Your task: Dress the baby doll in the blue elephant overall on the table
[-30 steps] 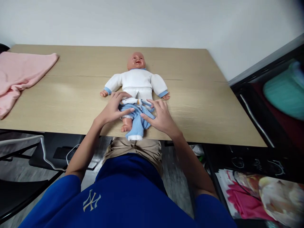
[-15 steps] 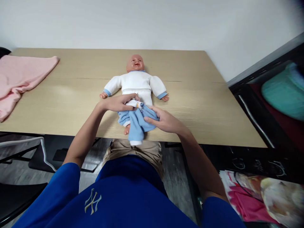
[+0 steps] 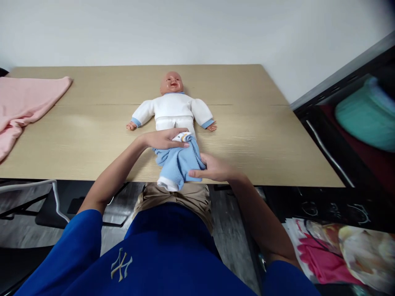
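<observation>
A baby doll (image 3: 173,106) lies on its back on the table, head towards the wall, in a white top with blue cuffs and white trousers. Over its lower legs a light blue baby garment (image 3: 178,162) with white cuffs hangs bunched between my hands. My left hand (image 3: 165,139) pinches the white printed band at its upper end between thumb and fingers. Lower down, my right hand (image 3: 212,167) grips the garment's right side, thumb on top and fingers partly hidden behind the cloth. The doll's feet are covered by the garment.
A pink cloth (image 3: 27,102) lies at the left of the wooden table (image 3: 256,135). A dark shelf unit with a teal bundle (image 3: 367,115) stands to the right. Pink and clear bagged items (image 3: 327,255) are below it. A chair (image 3: 58,205) is under the table's left.
The garment's lower cuff has swung left and its cloth has bunched differently, now covering the doll's foot. My right hand has shifted down the garment; my left hand has moved slightly right.
</observation>
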Demonstrator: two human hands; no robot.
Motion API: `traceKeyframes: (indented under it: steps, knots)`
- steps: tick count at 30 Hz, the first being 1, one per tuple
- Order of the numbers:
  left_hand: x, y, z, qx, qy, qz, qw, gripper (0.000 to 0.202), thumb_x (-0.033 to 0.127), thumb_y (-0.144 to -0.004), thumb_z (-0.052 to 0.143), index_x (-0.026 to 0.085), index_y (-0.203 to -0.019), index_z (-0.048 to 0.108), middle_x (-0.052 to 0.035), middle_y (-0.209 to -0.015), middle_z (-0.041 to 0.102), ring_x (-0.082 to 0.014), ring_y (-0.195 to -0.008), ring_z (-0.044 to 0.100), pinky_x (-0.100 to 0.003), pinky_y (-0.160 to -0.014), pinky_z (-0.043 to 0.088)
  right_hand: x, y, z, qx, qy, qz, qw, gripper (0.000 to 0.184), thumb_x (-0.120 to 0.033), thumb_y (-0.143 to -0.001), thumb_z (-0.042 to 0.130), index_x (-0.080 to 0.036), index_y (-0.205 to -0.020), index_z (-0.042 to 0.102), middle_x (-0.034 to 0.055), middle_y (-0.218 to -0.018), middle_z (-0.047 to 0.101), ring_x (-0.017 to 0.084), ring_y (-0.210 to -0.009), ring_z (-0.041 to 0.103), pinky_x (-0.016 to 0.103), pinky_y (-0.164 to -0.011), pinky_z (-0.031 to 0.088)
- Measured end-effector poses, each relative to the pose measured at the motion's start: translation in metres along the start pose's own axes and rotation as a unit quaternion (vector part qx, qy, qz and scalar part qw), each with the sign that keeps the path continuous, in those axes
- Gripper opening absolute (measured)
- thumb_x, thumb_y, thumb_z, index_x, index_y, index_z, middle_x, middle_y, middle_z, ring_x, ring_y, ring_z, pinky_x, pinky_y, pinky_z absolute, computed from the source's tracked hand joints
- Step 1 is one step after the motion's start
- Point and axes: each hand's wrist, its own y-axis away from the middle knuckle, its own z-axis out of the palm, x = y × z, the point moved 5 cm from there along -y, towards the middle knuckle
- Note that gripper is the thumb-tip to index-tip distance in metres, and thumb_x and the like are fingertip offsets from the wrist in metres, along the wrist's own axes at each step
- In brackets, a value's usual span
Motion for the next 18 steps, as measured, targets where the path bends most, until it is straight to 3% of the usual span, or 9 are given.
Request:
traceKeyframes:
  steps: [2, 4, 8, 10, 13, 16, 18]
  knots:
    - [-0.001, -0.001, 0.008, -0.05, 0.044, 0.004, 0.998, 0.046, 0.065, -0.105, 0.074, 0.021, -0.117, 0.077, -0.0096, -0.109, 0.08, -0.0289, -0.099, 0.078, -0.041, -0.093, 0.067, 0.001, 0.005, 0.004, -0.043, 0.017, 0.027, 0.999, 0.047, -0.068, -0.089, 0.098, -0.026, -0.108, 0.088, 0.0043, -0.1, 0.088, 0.031, -0.088, 0.082, 0.048, -0.084, 0.072]
    - [-0.003, -0.001, 0.01, -0.102, 0.1, 0.01, 0.99, 0.049, 0.068, -0.1, 0.083, 0.022, -0.114, 0.081, -0.0087, -0.109, 0.083, -0.0287, -0.099, 0.08, -0.04, -0.091, 0.068, -0.002, 0.009, 0.006, -0.039, -0.007, 0.015, 0.999, 0.044, -0.067, -0.09, 0.097, -0.026, -0.101, 0.087, 0.003, -0.094, 0.086, 0.031, -0.089, 0.081, 0.048, -0.086, 0.073]
    - [-0.011, 0.006, 0.012, -0.226, 0.198, -0.021, 0.953, 0.061, 0.069, -0.064, 0.111, 0.024, -0.1, 0.089, -0.0063, -0.096, 0.088, -0.0316, -0.086, 0.083, -0.041, -0.073, 0.072, 0.002, 0.013, 0.007, 0.064, -0.142, -0.03, 0.987, 0.05, -0.069, -0.093, 0.091, -0.029, -0.122, 0.089, 0.0041, -0.121, 0.09, 0.035, -0.127, 0.083, 0.055, -0.119, 0.067]
    - [-0.013, 0.009, 0.014, -0.27, 0.222, -0.045, 0.936, 0.057, 0.063, -0.062, 0.115, 0.023, -0.097, 0.09, -0.0076, -0.091, 0.088, -0.0328, -0.081, 0.084, -0.042, -0.068, 0.072, 0.009, 0.013, 0.011, 0.088, -0.209, -0.022, 0.974, 0.056, -0.068, -0.095, 0.087, -0.028, -0.134, 0.087, 0.0067, -0.138, 0.089, 0.036, -0.144, 0.078, 0.055, -0.129, 0.061]
    - [-0.013, 0.006, 0.013, -0.229, 0.225, -0.034, 0.946, 0.049, 0.06, -0.074, 0.11, 0.022, -0.1, 0.091, -0.0108, -0.098, 0.09, -0.0348, -0.095, 0.087, -0.045, -0.083, 0.076, 0.011, 0.015, 0.016, 0.089, -0.223, -0.004, 0.971, 0.059, -0.066, -0.1, 0.083, -0.025, -0.141, 0.085, 0.0108, -0.145, 0.087, 0.038, -0.151, 0.074, 0.055, -0.131, 0.059]
    - [-0.014, 0.0, 0.013, -0.163, 0.22, -0.012, 0.962, 0.048, 0.062, -0.084, 0.102, 0.022, -0.109, 0.091, -0.0108, -0.113, 0.092, -0.0365, -0.114, 0.087, -0.05, -0.106, 0.073, 0.002, 0.019, 0.017, 0.064, -0.12, 0.017, 0.991, 0.06, -0.066, -0.099, 0.087, -0.024, -0.141, 0.084, 0.0105, -0.137, 0.089, 0.04, -0.138, 0.08, 0.056, -0.125, 0.064]
    - [-0.015, 0.0, 0.017, -0.165, 0.216, -0.006, 0.962, 0.046, 0.061, -0.093, 0.095, 0.022, -0.117, 0.09, -0.0114, -0.123, 0.091, -0.0361, -0.117, 0.087, -0.051, -0.11, 0.072, -0.005, 0.022, 0.019, 0.014, -0.052, 0.041, 0.998, 0.063, -0.066, -0.094, 0.093, -0.023, -0.139, 0.084, 0.0107, -0.13, 0.09, 0.04, -0.126, 0.084, 0.059, -0.118, 0.068]
